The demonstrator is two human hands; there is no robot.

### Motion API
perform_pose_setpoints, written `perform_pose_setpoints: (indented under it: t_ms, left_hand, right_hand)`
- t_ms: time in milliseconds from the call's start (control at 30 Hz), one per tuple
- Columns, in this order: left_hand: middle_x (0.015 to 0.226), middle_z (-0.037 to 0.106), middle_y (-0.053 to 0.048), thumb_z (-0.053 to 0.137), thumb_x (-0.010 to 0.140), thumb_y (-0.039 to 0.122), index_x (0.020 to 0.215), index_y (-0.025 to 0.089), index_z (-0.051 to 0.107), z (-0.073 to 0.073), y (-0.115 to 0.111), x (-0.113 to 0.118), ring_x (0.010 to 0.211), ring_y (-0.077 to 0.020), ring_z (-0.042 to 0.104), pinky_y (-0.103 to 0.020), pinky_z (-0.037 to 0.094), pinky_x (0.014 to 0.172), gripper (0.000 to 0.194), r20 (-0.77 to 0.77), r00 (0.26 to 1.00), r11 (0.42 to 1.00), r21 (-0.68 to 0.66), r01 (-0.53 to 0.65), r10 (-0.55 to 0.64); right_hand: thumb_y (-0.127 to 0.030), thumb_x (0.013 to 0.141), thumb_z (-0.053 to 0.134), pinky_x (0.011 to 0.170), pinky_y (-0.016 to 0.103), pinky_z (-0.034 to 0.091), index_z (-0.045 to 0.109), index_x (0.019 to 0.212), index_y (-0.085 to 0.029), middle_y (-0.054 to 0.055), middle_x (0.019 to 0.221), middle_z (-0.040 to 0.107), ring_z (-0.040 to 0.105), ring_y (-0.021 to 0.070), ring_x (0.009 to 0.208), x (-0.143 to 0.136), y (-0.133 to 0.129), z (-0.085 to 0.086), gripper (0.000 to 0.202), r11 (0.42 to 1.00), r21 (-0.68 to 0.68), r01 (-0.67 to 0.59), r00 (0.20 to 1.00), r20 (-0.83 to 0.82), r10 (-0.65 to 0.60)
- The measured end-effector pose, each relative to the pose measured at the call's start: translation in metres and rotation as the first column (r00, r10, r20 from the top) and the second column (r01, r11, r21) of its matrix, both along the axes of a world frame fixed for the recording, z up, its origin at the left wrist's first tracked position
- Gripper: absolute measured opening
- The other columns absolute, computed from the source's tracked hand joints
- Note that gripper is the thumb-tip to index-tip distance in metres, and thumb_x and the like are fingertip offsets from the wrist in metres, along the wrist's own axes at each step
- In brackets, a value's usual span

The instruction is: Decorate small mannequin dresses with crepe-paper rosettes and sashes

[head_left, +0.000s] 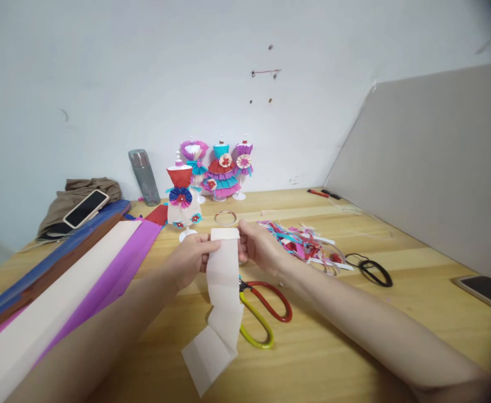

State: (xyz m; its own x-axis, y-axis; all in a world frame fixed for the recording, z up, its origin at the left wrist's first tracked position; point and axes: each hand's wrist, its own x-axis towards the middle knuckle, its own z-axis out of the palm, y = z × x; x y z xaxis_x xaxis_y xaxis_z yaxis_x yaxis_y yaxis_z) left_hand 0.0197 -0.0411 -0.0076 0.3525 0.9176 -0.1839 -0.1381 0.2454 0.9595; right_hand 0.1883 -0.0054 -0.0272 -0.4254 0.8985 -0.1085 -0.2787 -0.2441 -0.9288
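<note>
A long cream-white strip of crepe paper (223,280) hangs between my hands, its far end folded over and its near end creased and trailing toward me. My left hand (192,256) pinches the strip's left edge near the fold. On the opposite edge, my right hand (256,243) grips the same end between thumb and fingers. Below lies a pair of scissors (266,310) with one red and one yellow handle; the paper covers its blades. Just beyond my left hand stands a small mannequin (181,193) in a red, blue and white paper dress.
More dressed mannequins (221,168) stand by the wall, near a grey bottle (144,178). Coloured paper sheets (81,274) and a phone (86,208) lie left. Paper scraps (299,243), a black cord loop (375,272) and another phone (486,294) lie right, with markers (318,193) behind.
</note>
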Motion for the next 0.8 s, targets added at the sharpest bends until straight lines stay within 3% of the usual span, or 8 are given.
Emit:
perform_pose_setpoints:
  t_ms: [100,233,467,567,667,800]
  left_hand:
    - [0.069,0.07,-0.007,0.066,0.07,0.025,0.08,0.011,0.069,0.001,-0.001,0.003,0.058,-0.0142,0.06,-0.024,0.045,0.057,0.017,0.114,0.991,0.986,-0.16,-0.046,0.064]
    - [0.06,0.067,-0.004,0.056,0.074,0.021,0.074,0.012,0.066,0.003,-0.005,0.009,0.052,-0.0134,0.058,-0.024,0.045,0.054,0.013,0.117,0.981,0.945,-0.307,-0.111,0.153]
    - [0.064,0.068,-0.006,0.067,0.069,0.029,0.071,0.011,0.066,-0.01,-0.005,0.011,0.055,-0.0142,0.06,-0.024,0.045,0.053,0.018,-0.021,0.989,0.989,-0.008,-0.147,0.147]
    - [0.067,0.069,-0.006,0.074,0.065,0.037,0.075,0.012,0.066,-0.015,-0.004,0.011,0.058,-0.0159,0.063,-0.025,0.047,0.053,0.028,-0.035,0.986,0.987,0.013,-0.16,0.161]
    - [0.072,0.07,-0.008,0.076,0.064,0.045,0.08,0.012,0.067,-0.017,-0.003,0.01,0.062,-0.0175,0.065,-0.027,0.05,0.056,0.038,0.007,0.986,0.985,0.047,-0.164,0.164]
    - [0.073,0.071,-0.009,0.081,0.058,0.041,0.083,0.01,0.068,-0.016,-0.001,0.009,0.063,-0.0176,0.065,-0.027,0.05,0.057,0.042,0.0,0.972,0.97,0.068,-0.233,0.234]
  right_hand:
    - [-0.05,0.095,0.038,0.036,0.017,0.034,0.059,0.068,-0.014,0.002,0.046,0.057,0.048,0.008,0.034,-0.001,0.002,-0.001,0.05,0.973,-0.229,-0.033,0.999,0.013,0.037]
    - [-0.054,0.091,0.041,0.035,0.017,0.034,0.059,0.07,-0.014,0.002,0.049,0.058,0.052,0.0091,0.036,-0.003,0.001,-0.004,0.049,0.975,-0.216,-0.059,0.998,0.007,0.062]
    - [-0.039,0.064,0.076,0.039,0.016,0.032,0.058,0.059,-0.013,-0.001,0.046,0.056,0.046,0.0057,0.038,-0.004,-0.004,-0.009,0.032,0.994,0.109,-0.004,0.993,0.117,-0.009]
    - [-0.037,0.063,0.075,0.041,0.018,0.033,0.058,0.06,-0.014,-0.001,0.048,0.057,0.047,0.0064,0.04,-0.002,-0.004,-0.008,0.029,0.981,0.189,0.048,0.986,0.15,-0.077]
    - [-0.038,0.064,0.074,0.044,0.02,0.034,0.059,0.062,-0.015,-0.001,0.05,0.058,0.049,0.0078,0.044,-0.002,-0.004,-0.005,0.028,0.971,0.237,0.012,0.98,0.191,-0.059]
    - [-0.043,0.064,0.074,0.045,0.02,0.033,0.061,0.066,-0.015,-0.003,0.051,0.056,0.046,0.0075,0.045,-0.002,-0.006,-0.004,0.031,0.954,0.299,-0.017,0.982,0.187,-0.041]
